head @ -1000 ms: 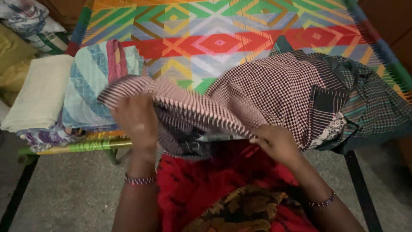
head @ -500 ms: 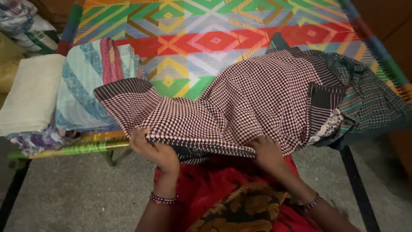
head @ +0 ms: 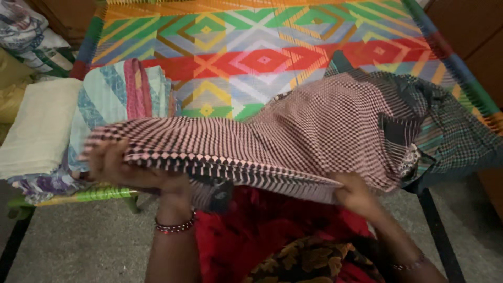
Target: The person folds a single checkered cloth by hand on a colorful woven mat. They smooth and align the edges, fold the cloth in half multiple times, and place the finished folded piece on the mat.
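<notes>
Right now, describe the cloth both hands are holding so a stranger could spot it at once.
Start at the woven cot with bright diamond patterns. Across its near edge lies the checked cloth, gripped by the left hand and right hand. Its small dark-and-pink checks with a striped border set it apart from the pale folded pile at the left.

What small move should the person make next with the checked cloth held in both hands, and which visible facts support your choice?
Probably draw the hands apart to pull the near edge taut. The left hand and right hand each grip the edge of the checked cloth, which sags and creases between them, while its far part lies bunched on the woven cot beside the folded pile.
</notes>
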